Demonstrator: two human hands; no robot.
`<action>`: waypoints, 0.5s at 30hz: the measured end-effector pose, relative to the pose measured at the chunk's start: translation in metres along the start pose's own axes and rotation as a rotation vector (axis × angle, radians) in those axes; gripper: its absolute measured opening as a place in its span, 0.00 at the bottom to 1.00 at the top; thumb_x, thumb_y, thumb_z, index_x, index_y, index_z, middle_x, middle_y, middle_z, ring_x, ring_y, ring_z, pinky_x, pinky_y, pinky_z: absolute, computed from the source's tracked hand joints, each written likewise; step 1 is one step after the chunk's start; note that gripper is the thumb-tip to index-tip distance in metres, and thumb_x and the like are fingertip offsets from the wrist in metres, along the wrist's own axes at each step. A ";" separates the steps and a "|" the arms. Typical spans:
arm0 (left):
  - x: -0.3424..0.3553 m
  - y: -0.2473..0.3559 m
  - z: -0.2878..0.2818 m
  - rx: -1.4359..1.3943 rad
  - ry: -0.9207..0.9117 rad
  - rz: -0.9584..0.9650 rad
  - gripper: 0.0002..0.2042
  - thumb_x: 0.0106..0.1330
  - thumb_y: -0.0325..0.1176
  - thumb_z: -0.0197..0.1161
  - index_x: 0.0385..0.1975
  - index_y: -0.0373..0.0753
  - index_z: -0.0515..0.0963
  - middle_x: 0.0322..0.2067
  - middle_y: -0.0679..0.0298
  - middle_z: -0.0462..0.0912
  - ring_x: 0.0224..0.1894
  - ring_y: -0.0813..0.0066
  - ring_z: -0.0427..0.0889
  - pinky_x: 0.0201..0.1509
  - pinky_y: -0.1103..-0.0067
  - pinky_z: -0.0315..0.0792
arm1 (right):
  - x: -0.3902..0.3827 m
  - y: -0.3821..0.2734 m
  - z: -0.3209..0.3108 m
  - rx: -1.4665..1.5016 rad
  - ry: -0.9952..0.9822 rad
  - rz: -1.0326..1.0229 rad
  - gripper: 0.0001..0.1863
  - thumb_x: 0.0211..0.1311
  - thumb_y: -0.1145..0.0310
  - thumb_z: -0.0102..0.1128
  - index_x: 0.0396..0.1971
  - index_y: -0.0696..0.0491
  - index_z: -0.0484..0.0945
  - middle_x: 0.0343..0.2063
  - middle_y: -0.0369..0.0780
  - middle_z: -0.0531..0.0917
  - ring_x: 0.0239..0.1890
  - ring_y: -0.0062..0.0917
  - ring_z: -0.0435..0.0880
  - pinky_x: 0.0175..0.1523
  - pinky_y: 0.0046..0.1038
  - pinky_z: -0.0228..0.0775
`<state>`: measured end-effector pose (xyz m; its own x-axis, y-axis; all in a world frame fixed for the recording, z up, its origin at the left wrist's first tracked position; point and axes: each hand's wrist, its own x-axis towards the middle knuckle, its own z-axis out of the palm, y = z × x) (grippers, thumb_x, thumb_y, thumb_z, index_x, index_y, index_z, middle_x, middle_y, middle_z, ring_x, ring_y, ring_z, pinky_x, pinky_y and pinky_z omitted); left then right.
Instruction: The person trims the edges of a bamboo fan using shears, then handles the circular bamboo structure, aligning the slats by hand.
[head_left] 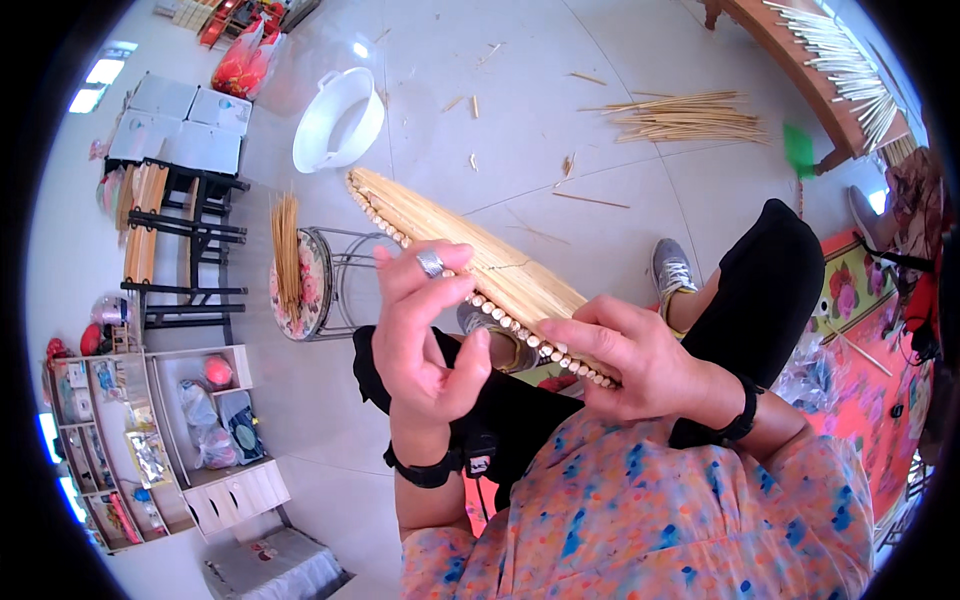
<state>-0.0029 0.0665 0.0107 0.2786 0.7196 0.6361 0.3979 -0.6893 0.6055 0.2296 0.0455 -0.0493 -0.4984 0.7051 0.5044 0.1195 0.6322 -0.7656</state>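
A flat mat of pale straw-coloured stalks (470,245) slants across the middle above my lap, its row of round cut ends facing me. My right hand (640,365) grips the near right end, with fingers on top and the thumb side hidden. Beside the mat's left edge is my left hand (425,340), a ring on one finger. Two of its fingertips lie at the row of cut ends, and the thumb stands apart from them. A thin dark thread line runs across the stalks close to those fingertips.
Loose stalks (690,118) lie on the tiled floor, with short offcuts scattered around. A round stool (322,285) at left bears a stalk bundle (287,255). Beyond it stands a white basin (340,120). White sticks (840,65) rest on a wooden table (775,40) at far right.
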 end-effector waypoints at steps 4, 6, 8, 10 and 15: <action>-0.016 -0.006 -0.037 0.197 0.117 -0.052 0.20 0.50 0.21 0.61 0.46 0.33 0.75 0.51 0.52 0.79 0.56 0.56 0.75 0.72 0.58 0.52 | 0.007 -0.001 -0.003 0.053 -0.027 -0.017 0.43 0.37 0.81 0.62 0.63 0.46 0.72 0.34 0.43 0.77 0.33 0.39 0.80 0.36 0.35 0.77; -0.028 -0.007 -0.065 0.254 0.237 -0.145 0.19 0.53 0.18 0.59 0.48 0.29 0.75 0.51 0.52 0.79 0.58 0.59 0.74 0.67 0.66 0.62 | 0.007 0.003 -0.004 -0.009 -0.015 -0.008 0.42 0.39 0.82 0.61 0.63 0.48 0.72 0.37 0.46 0.78 0.33 0.40 0.81 0.36 0.35 0.77; -0.050 -0.018 -0.099 0.285 0.362 -0.253 0.18 0.55 0.18 0.60 0.49 0.30 0.76 0.51 0.55 0.79 0.56 0.65 0.76 0.67 0.70 0.64 | 0.008 0.004 -0.008 -0.062 -0.019 -0.025 0.40 0.39 0.84 0.58 0.62 0.52 0.72 0.38 0.48 0.78 0.34 0.40 0.81 0.37 0.35 0.76; -0.075 -0.028 -0.127 0.324 0.458 -0.394 0.17 0.57 0.19 0.61 0.48 0.31 0.76 0.50 0.57 0.80 0.54 0.69 0.77 0.65 0.72 0.65 | 0.007 0.010 -0.014 -0.106 -0.031 -0.027 0.39 0.42 0.83 0.58 0.63 0.54 0.69 0.42 0.50 0.79 0.38 0.41 0.81 0.41 0.36 0.76; -0.217 -0.076 -0.180 0.512 0.519 -0.944 0.11 0.62 0.27 0.63 0.44 0.37 0.80 0.39 0.65 0.83 0.43 0.77 0.80 0.51 0.77 0.74 | 0.001 0.027 -0.022 -0.011 0.020 0.219 0.41 0.54 0.80 0.53 0.72 0.61 0.54 0.59 0.49 0.74 0.57 0.34 0.77 0.64 0.32 0.66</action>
<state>-0.2507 -0.0526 -0.0874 -0.6511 0.7230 0.2308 0.5911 0.2924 0.7517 0.2511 0.0700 -0.0607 -0.4429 0.8319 0.3345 0.2323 0.4668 -0.8533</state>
